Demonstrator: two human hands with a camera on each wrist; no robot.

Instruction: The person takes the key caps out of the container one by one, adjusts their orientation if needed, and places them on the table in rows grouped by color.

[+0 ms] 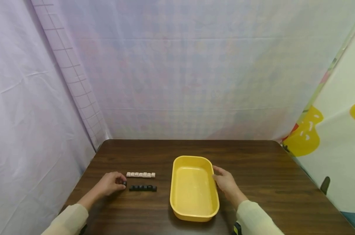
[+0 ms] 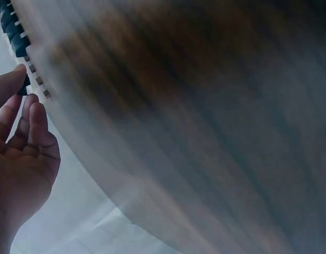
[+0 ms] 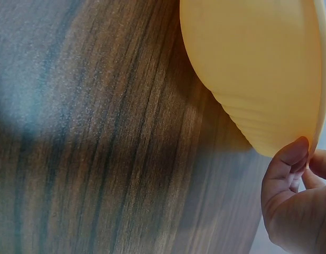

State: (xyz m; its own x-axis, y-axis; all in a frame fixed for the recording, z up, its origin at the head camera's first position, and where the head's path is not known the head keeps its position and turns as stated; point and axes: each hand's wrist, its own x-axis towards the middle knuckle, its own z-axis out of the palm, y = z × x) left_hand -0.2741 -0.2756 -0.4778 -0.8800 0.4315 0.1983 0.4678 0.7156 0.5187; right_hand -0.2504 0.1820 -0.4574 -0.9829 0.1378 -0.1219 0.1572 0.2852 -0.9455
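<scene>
My left hand (image 1: pixel 109 184) pinches a small black keycap (image 1: pixel 124 183) between thumb and fingers, at the left end of a row of black keycaps (image 1: pixel 143 188). In the left wrist view, the held keycap (image 2: pixel 24 85) shows dark between thumb and fingertips. Behind the black row runs a parallel row of white keycaps (image 1: pixel 140 175). To the right stands a yellow plastic tub (image 1: pixel 195 189) with nothing inside. My right hand (image 1: pixel 226 183) grips its right rim; the right wrist view shows the thumb and fingers on either side of the tub's edge (image 3: pixel 322 100).
Everything rests on a dark wood-grain table (image 1: pixel 262 169) with rounded back corners. Pale curtains (image 1: pixel 177 81) hang behind it and on the left. On the right is a white sheet with yellow shapes (image 1: pixel 303 140).
</scene>
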